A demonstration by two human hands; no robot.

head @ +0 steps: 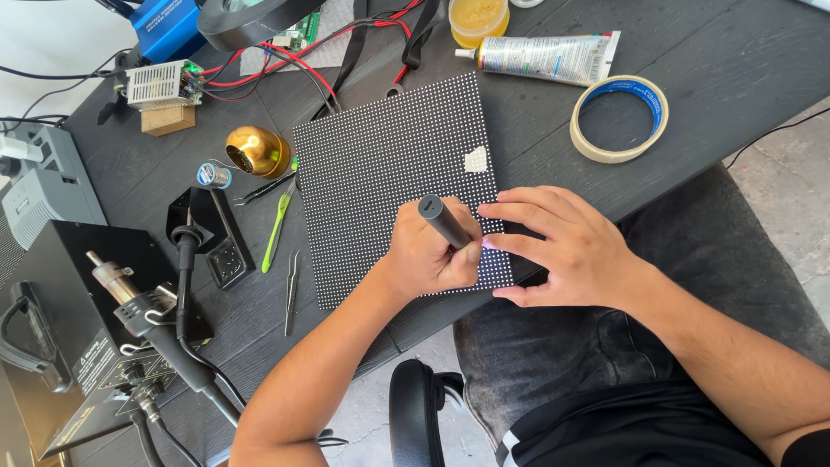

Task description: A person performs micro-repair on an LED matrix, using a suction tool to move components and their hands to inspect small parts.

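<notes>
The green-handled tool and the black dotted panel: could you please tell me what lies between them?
In the head view, nothing: only bare dark wooden table separates the green-handled tool from the black dotted panel's left edge.

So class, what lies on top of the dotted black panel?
Both hands: left hand holding a dark pen-like tool, right hand pressed flat. A pale patch shows. The tool's tip is covered.

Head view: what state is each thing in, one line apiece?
Dotted panel: flat on the table, pale patch near its right edge.
Dark pen-like tool: gripped in left hand, tip down on panel.
Right hand: open, fingers pressing panel edge.
Tape roll: lying flat.
Glue tube: lying on its side.
</notes>
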